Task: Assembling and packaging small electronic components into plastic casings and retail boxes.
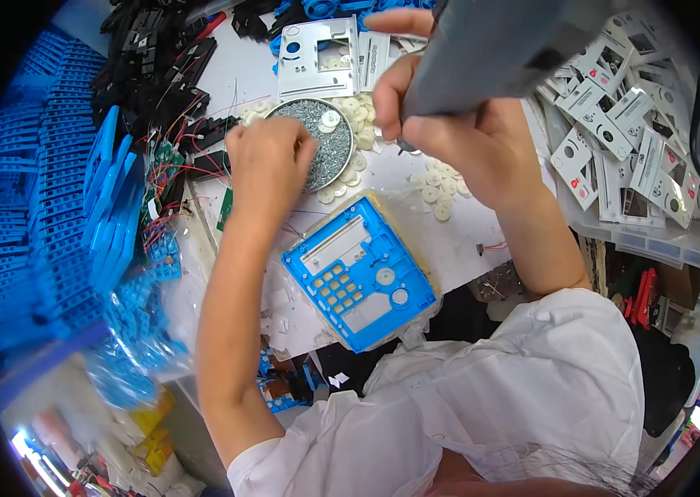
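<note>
One blue housing (359, 280) lies face-up on the counter (458, 240) just in front of the person, no screws visible in it yet — the fastening looks barely begun. The left hand (269, 161) dips its fingertips, pinched together, into the round dish of small screws (332, 146); what they have caught I cannot tell. The right hand (441, 124) is closed around a grey power screwdriver (491, 45), raised above the counter — a clear tray of white panels (632, 141) sits well to the right.
</note>
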The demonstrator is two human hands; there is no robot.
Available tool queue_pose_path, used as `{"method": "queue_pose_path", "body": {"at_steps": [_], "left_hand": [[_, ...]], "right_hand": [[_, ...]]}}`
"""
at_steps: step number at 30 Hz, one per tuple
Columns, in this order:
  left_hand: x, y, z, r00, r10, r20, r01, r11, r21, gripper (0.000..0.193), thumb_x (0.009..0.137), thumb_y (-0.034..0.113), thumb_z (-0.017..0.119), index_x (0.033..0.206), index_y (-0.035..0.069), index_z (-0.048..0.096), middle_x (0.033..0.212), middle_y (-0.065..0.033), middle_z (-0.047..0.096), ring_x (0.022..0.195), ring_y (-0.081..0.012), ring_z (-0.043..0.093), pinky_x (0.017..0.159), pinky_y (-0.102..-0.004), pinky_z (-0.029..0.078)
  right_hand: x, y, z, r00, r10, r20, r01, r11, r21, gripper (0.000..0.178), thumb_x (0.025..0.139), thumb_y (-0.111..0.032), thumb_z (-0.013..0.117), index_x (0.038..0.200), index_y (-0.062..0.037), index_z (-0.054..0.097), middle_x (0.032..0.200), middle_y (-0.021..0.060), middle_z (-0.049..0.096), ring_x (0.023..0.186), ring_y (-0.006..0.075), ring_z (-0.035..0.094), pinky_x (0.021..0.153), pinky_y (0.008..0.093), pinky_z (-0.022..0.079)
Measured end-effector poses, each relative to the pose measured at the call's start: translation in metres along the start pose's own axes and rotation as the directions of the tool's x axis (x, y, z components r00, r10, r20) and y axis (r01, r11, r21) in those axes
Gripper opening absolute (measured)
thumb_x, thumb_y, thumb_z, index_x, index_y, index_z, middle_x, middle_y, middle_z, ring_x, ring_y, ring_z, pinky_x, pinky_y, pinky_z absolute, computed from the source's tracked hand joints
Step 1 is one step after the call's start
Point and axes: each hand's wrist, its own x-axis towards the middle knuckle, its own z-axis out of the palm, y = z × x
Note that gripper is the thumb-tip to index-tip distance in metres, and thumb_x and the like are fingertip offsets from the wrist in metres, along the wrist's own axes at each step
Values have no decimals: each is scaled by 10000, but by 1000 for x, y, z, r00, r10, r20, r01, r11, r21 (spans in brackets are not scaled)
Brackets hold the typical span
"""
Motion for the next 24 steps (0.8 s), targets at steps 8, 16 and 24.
{"method": "queue_pose_path", "body": {"at_steps": [8, 16, 24], "left_hand": [[-104, 104, -31, 993, -96, 65, 116, 834, -539, 128, 793, 100, 794, 909, 116, 743, 781, -25, 694, 754, -209, 658, 941, -424, 400], [-117, 109, -30, 986, -166, -22, 121, 799, -589, 122, 782, 71, 790, 874, 116, 725, 767, -19, 699, 733, -201, 657, 940, -421, 388], [-116, 108, -29, 988, -148, -34, 108, 840, -531, 166, 742, 115, 818, 860, 132, 703, 819, -1, 679, 789, -207, 641, 977, -461, 356]], "right_hand": [[-48, -6, 17, 969, -127, 213, 20, 896, 444, 399, 841, -73, 648, 1212, 22, 535, 751, 47, 611, 602, 74, 554, 546, 234, 424], [-63, -4, 37, 962, -164, 219, 45, 884, 465, 358, 805, -17, 621, 1157, 7, 561, 837, 66, 605, 623, 82, 545, 558, 244, 428], [-64, -8, 26, 936, -73, 345, -54, 938, 343, 285, 891, -42, 675, 1137, -2, 535, 753, 81, 581, 600, 174, 554, 552, 360, 458]]}}
